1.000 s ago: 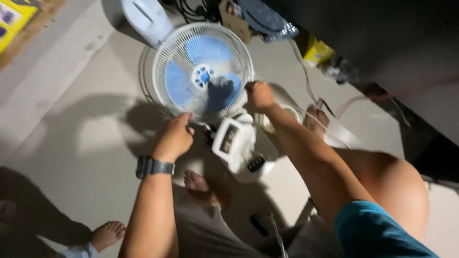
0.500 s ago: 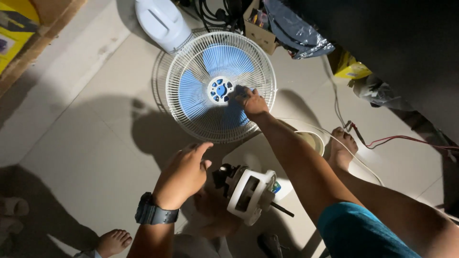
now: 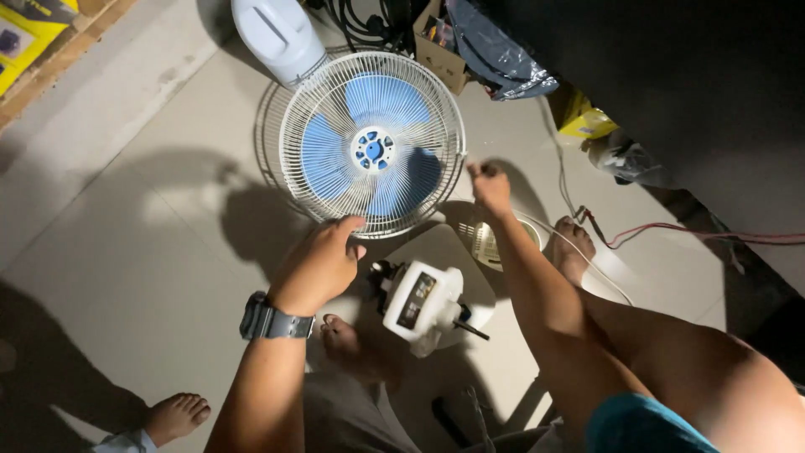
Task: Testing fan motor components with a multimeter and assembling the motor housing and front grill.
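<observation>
The left hand (image 3: 319,267) hovered palm down, fingers (image 3: 350,226) loosely curled, a watch on its wrist. The right hand (image 3: 489,186) reached forward on a straightened arm, its fingers closed.

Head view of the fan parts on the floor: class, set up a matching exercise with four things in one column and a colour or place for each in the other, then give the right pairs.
Things:
1. fan blades
2. wire guard
3. wristwatch
4. motor housing

Descriptions:
A. on the left wrist
B. blue
C. white, lying between the person's two arms
D. pale round cage around the blades

Pairs: 1-B, 2-D, 3-A, 4-C
</observation>
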